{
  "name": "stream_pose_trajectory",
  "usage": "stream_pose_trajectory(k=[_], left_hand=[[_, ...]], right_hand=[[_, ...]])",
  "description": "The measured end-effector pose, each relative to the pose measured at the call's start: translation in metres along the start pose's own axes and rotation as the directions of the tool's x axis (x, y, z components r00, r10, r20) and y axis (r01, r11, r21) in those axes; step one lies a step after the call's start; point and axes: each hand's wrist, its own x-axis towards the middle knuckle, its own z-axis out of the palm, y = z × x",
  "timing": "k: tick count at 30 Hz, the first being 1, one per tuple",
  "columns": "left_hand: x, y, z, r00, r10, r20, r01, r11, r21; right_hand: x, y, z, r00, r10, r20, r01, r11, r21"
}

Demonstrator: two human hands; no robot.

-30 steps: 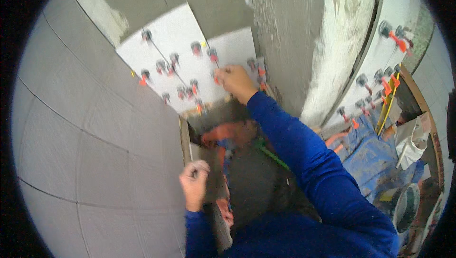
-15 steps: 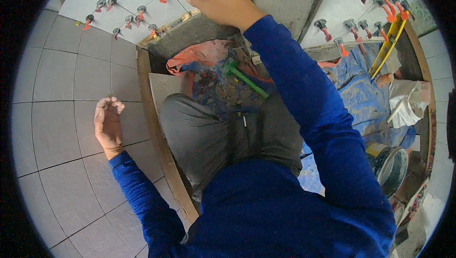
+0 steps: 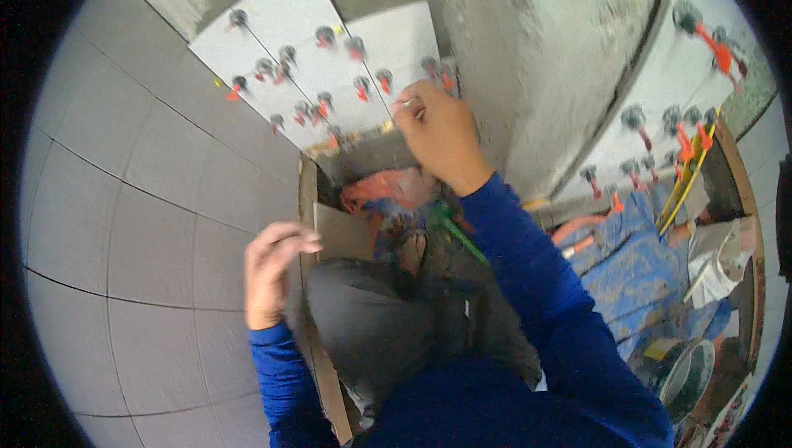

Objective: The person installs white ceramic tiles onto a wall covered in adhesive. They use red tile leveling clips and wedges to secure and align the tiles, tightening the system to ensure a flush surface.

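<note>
My right hand (image 3: 441, 130) is raised in front of white wall tiles (image 3: 285, 11), its fingers curled together near the lower right tile. What its fingertips hold, if anything, is too small and blurred to name. Tile levelling clips with red handles and dark round caps (image 3: 384, 81) stick out along the tile joints, several close to that hand. My left hand (image 3: 276, 262) hovers by the grey tiled surface on the left, fingers loosely bent and apart, nothing in it. Below, between my legs and the wall, lies a green-handled tool (image 3: 462, 233), partly behind my right sleeve.
Bare grey cement (image 3: 553, 60) separates the two tiled wall parts. More clips (image 3: 634, 118) stud the right tiles. A dirty blue sheet (image 3: 627, 250), a yellow strip (image 3: 689, 172), a white bag (image 3: 716, 258) and a bucket (image 3: 689, 374) lie at right. A wooden edge (image 3: 330, 398) runs on my left.
The view has tilted up, showing more wall. My right hand now sits lower against the tiles, by the lower right clips. My left hand has come inward, its fingers turned rightward.
</note>
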Motion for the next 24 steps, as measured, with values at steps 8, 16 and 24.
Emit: stream_pose_trajectory(k=[8,16,24], left_hand=[[0.154,-0.037,0.135,0.969,-0.053,-0.241,-0.043,0.924,-0.379],[0.103,-0.021,0.141,0.956,-0.284,-0.075,0.028,0.344,-0.939],[0.078,-0.029,0.075,0.943,-0.289,-0.164,-0.081,0.279,-0.957]], right_hand=[[0.186,-0.027,0.085,0.941,-0.13,-0.312,0.103,0.989,-0.102],[0.23,-0.005,0.107,0.949,-0.218,-0.228,0.137,0.936,-0.324],[0.233,0.01,0.1,0.882,-0.427,-0.199,0.304,0.839,-0.45]])
